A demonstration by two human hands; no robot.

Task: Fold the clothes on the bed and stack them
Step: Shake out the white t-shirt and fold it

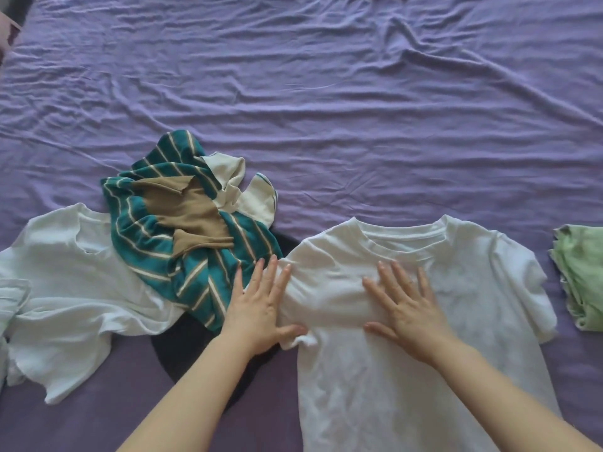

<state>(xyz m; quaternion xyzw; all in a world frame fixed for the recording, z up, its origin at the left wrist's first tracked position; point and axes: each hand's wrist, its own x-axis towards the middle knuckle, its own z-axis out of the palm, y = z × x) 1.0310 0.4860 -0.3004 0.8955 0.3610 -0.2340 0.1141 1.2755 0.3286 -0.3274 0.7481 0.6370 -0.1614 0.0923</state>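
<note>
A white T-shirt (473, 321) lies spread flat on the purple bed sheet (326, 93), neck away from me, its left sleeve folded inward. My right hand (404, 305) presses flat on its chest, fingers apart. At the shirt's left edge, my left hand (261, 301) lies flat with fingers spread, its thumb by the folded sleeve. Left of it sits a crumpled teal striped garment (208, 278) with a tan piece (189, 213) on top and a cream piece (257, 197) behind. Another white shirt (71, 288) lies rumpled at the far left.
A folded light green garment (584, 282) rests at the right edge. A dark garment (182, 347) shows under the pile near my left forearm. The wrinkled sheet stretches across the far half of the bed.
</note>
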